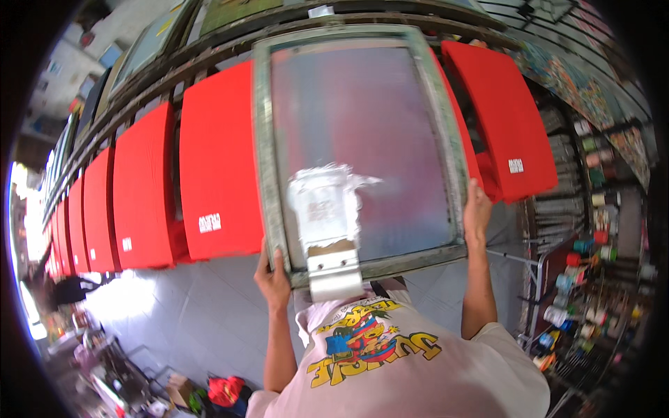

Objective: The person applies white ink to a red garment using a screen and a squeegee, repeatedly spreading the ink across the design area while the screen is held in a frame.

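My left hand [272, 279] and my right hand [477, 212] grip opposite sides of a screen printing frame [450, 167], greenish and worn, with translucent bluish-pink mesh [380, 118]. White ink [324, 198] covers a patch at its lower left. A squeegee or scraper [334, 279] with a pale blade lies across the frame's near edge below that patch. The frame is held over a row of boards covered in red fabric [216, 153], several bearing small white prints. Part of the red board behind it is hidden.
Dark rails [153, 87] run behind the red boards. At right stand a metal stand [536, 279] and shelves of colourful containers [585, 292]. Clutter [97, 362] and a red bundle [223, 390] lie at lower left on the grey tiled floor [174, 320]. A dark figure, possibly a person [63, 292], is at far left.
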Demonstrator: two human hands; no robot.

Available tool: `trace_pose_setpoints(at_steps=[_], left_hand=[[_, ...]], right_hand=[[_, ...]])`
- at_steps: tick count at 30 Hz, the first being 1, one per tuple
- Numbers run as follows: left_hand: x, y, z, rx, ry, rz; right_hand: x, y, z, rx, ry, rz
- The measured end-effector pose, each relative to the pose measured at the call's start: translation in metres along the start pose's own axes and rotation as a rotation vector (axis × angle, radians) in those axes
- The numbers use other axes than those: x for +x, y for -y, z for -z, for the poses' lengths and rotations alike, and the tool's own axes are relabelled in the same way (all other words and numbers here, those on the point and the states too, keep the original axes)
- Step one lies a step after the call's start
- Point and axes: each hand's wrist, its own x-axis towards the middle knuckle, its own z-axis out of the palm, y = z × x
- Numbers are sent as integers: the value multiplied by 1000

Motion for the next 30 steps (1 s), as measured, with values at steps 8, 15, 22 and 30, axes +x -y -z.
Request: trace_pose_setpoints(at_steps=[8,15,22,30], left_hand=[[77,54,233,193,-108,-187],[119,64,293,81,-56,-59],[124,57,297,-2,7,47],[128,53,296,-40,-15,42]], right_hand=[[-178,79,-192,239,4,-110],[-209,99,-256,120,-40,-72],[-207,105,-252,69,-64,-44],[-205,125,-243,58,-1,-114]])
